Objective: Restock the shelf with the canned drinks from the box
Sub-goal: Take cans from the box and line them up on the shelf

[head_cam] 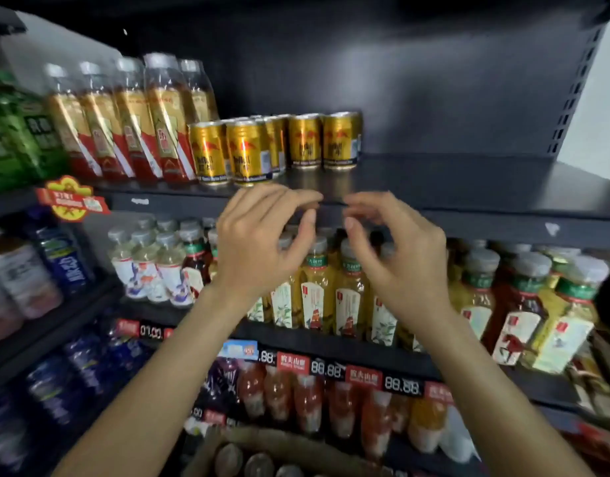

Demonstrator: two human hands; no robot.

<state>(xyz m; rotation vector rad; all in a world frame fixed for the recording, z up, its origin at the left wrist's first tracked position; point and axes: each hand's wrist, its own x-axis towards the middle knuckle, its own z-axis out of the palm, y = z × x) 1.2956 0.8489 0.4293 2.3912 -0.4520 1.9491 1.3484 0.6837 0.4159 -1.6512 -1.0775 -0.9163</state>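
Several gold canned drinks [305, 142] stand in rows on the dark top shelf [468, 187], left of its middle. My left hand [262, 242] and my right hand [396, 249] are raised side by side just below the shelf's front edge, a little in front of the cans. Both hands hold nothing, with fingers curled and apart. At the bottom edge the brown cardboard box [279, 445] shows, with several can tops [258, 464] inside it. The view is blurred.
Bottles with gold and red labels [131, 125] stand left of the cans, green packs [11, 132] farther left. The shelf below holds tea bottles [344, 294], and lower shelves hold red and orange drinks [331, 404]. Blue bottles [66, 256] fill the left unit.
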